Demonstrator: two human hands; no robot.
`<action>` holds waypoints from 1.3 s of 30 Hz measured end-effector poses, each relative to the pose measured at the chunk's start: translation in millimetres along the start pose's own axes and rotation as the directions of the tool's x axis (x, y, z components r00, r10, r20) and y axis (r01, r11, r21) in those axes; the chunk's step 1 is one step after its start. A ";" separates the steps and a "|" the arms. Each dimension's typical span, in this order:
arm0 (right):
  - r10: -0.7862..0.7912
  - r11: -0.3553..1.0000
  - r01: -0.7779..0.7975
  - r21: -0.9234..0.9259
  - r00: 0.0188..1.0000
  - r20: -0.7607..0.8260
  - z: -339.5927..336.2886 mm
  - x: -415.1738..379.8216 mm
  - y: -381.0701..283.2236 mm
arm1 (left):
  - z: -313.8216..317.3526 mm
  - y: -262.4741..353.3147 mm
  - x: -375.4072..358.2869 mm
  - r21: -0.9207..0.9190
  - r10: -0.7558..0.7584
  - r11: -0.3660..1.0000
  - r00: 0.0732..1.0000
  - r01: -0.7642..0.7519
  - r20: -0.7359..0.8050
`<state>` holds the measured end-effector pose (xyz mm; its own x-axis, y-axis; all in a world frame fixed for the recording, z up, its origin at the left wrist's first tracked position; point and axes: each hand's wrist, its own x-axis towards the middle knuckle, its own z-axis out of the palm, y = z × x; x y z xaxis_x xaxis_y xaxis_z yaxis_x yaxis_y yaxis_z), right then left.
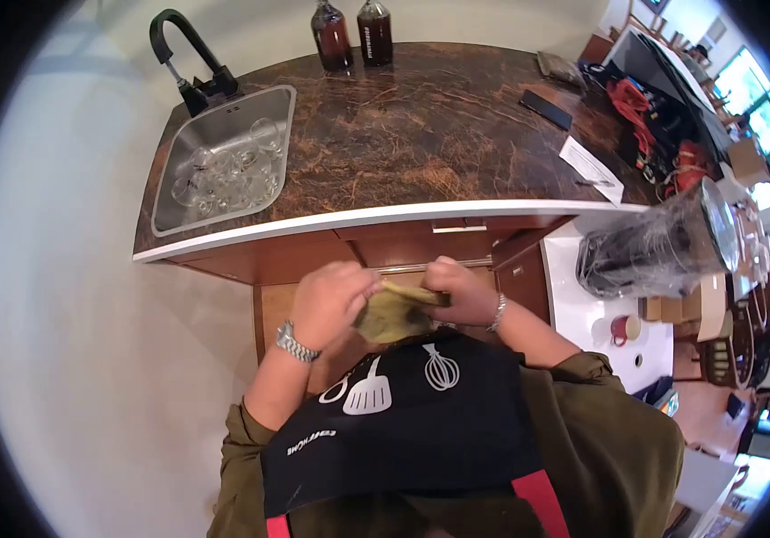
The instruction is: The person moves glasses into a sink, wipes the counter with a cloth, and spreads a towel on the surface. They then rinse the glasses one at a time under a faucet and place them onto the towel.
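Observation:
In the head view, a yellowish-green cloth [391,316] is stretched between my two hands, in front of the black apron [403,403] I wear. My left hand [335,300] pinches the cloth's left upper corner between thumb and fingers. On the other side my right hand [465,293] is closed round the right end, its fingertips partly hidden. Both hands are just short of the counter's front edge, below the level of the brown marbled countertop [412,134].
Clear glasses [232,175] fill part of the sink [291,117] under a black faucet [189,54]. Two dark bottles [353,36] stand at the back. A phone [546,109] and paper [593,166] lie right. A plastic-wrapped container [654,247] and red mug [624,330] occupy the white side counter.

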<state>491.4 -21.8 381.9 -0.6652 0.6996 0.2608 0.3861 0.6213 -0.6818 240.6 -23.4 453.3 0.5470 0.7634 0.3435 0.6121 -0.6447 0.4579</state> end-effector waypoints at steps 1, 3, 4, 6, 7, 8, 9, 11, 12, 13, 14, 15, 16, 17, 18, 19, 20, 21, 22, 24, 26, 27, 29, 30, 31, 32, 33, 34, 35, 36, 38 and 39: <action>-0.060 0.997 0.059 0.058 0.998 0.020 -18.9 1.5 4.4 | -8.0 2.2 15.0 0.003 -0.004 1.000 1.000 0.004 0.011; -0.022 0.957 -0.016 0.288 0.991 0.129 -51.3 2.2 15.7 | -14.6 0.8 38.4 -0.013 -0.006 1.000 1.000 0.006 -0.022; 0.023 0.867 -0.142 0.478 0.969 0.245 -68.4 2.4 22.5 | -20.0 2.7 48.6 0.007 -0.023 1.000 0.999 0.023 -0.041; 0.041 0.913 -0.155 0.377 0.955 0.293 -104.8 1.8 38.9 | -34.2 9.2 67.7 0.136 -0.035 0.990 0.998 0.042 -0.059; 0.092 0.945 -0.185 0.271 0.943 0.320 -122.3 2.5 43.6 | -37.3 7.2 73.9 0.149 -0.032 0.988 0.997 0.041 -0.064; 0.093 0.976 -0.148 0.160 0.947 0.307 -140.4 3.0 42.2 | -39.3 8.9 77.9 0.159 -0.045 0.986 0.996 0.057 -0.076; 0.086 0.982 -0.130 0.140 0.954 0.289 -155.7 3.7 42.6 | -41.2 12.2 80.9 0.204 -0.059 0.976 0.994 0.076 -0.089; -0.072 0.994 0.053 0.094 0.974 0.214 -176.1 2.5 60.8 | -43.6 17.8 84.0 0.257 -0.105 0.957 0.988 0.131 -0.113; -0.023 1.000 0.019 0.016 0.947 0.322 -192.0 4.5 63.5 | -45.0 18.5 86.2 0.261 -0.113 0.955 0.986 0.141 -0.119; -0.021 0.996 -0.008 0.093 0.952 0.304 -201.1 6.1 60.7 | -46.6 18.7 88.1 0.255 -0.123 0.955 0.985 0.150 -0.118; -0.018 0.985 -0.032 0.168 0.958 0.286 -206.4 7.2 60.6 | -48.4 18.7 89.5 0.250 -0.131 0.956 0.984 0.157 -0.118; -0.024 0.985 -0.028 0.171 0.956 0.292 -208.9 9.2 68.5 | -51.9 17.4 93.6 0.255 -0.135 0.955 0.987 0.152 -0.083; 0.063 0.910 -0.128 0.394 0.983 0.174 -210.4 11.0 79.1 | -53.0 10.9 97.7 0.257 -0.141 0.953 0.986 0.159 -0.086; 0.178 0.776 -0.187 0.602 0.981 0.076 -213.8 14.9 87.4 | -53.5 0.0 102.7 0.273 -0.147 0.949 0.987 0.157 -0.057; 0.259 0.881 -0.283 0.378 0.959 0.114 -226.0 26.2 89.3 | -54.3 -13.3 107.5 0.288 -0.152 0.945 0.988 0.153 -0.027; 0.245 0.926 -0.255 0.278 0.967 0.070 -231.8 39.4 98.5 | -55.1 -30.3 111.5 0.325 -0.175 0.930 0.984 0.174 -0.027; 0.227 0.958 -0.228 0.172 0.974 0.026 -237.1 54.6 110.1 | -55.2 -51.8 118.7 0.317 -0.175 0.931 0.983 0.182 -0.052; 0.191 0.978 -0.188 0.094 0.981 -0.021 -242.4 71.3 126.8 | -55.0 -73.9 129.4 0.308 -0.174 0.933 0.982 0.189 -0.075; 0.155 0.988 -0.155 0.015 0.986 -0.065 -247.4 88.3 143.7 | -54.2 -94.7 143.9 0.335 -0.161 0.923 0.981 0.188 -0.109; 0.112 0.978 -0.148 -0.145 0.967 -0.229 -260.1 122.3 167.0 | -58.9 -128.8 179.2 0.350 -0.149 0.913 0.970 0.209 -0.192; 0.005 0.953 -0.136 -0.272 0.902 -0.432 -275.9 146.4 164.2 | -66.6 -149.9 211.1 0.334 -0.136 0.919 0.963 0.211 -0.234; -0.053 0.933 -0.134 -0.335 0.868 -0.493 -283.2 155.3 160.5 | -72.5 -157.0 225.4 0.328 -0.119 0.916 0.937 0.231 -0.329; -0.049 0.918 -0.180 -0.354 0.833 -0.551 -291.0 158.5 147.7 | -81.3 -168.8 244.9 0.324 -0.068 0.917 0.892 0.233 -0.447; -0.053 0.908 -0.208 -0.364 0.804 -0.592 -291.3 158.5 141.5 | -83.0 -170.7 248.0 0.317 -0.055 0.924 0.896 0.212 -0.441; -0.147 0.874 -0.182 -0.449 0.783 -0.604 -287.8 154.7 141.3 | -83.6 -168.9 245.7 0.314 0.000 0.936 0.891 0.160 -0.454; -0.148 0.855 -0.199 -0.480 0.792 -0.592 -281.2 146.3 143.8 | -83.1 -168.2 240.7 0.310 0.053 0.944 0.882 0.108 -0.468; -0.150 0.834 -0.212 -0.510 0.801 -0.579 -272.5 135.8 145.2 | -78.9 -171.9 232.8 0.331 0.091 0.941 0.895 0.067 -0.437; -0.103 0.823 -0.270 -0.500 0.794 -0.599 -259.9 123.4 139.6 | -71.5 -176.6 220.8 0.351 0.127 0.936 0.905 0.027 -0.405; -0.053 0.810 -0.327 -0.486 0.785 -0.617 -244.3 109.0 133.9 | -60.6 -176.4 205.9 0.352 0.094 0.935 0.926 0.044 -0.367; -0.029 0.823 -0.329 -0.462 0.788 -0.615 -226.6 95.0 136.6 | -46.9 -175.7 190.2 0.352 0.058 0.934 0.943 0.064 -0.326; 0.054 0.850 -0.331 -0.410 0.829 -0.557 -183.3 52.6 152.8 | -16.3 -184.6 158.6 0.342 0.067 0.940 0.982 -0.003 -0.176; 0.141 0.871 -0.367 -0.327 0.824 -0.549 -158.8 29.4 158.5 | -5.8 -179.0 148.1 0.297 0.079 0.954 0.990 -0.041 -0.117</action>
<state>634.5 153.3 390.0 -0.1429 0.8577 0.4939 0.7891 0.4000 -0.4663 208.7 205.2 427.0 0.5231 0.7098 0.4718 0.7311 -0.6582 0.1797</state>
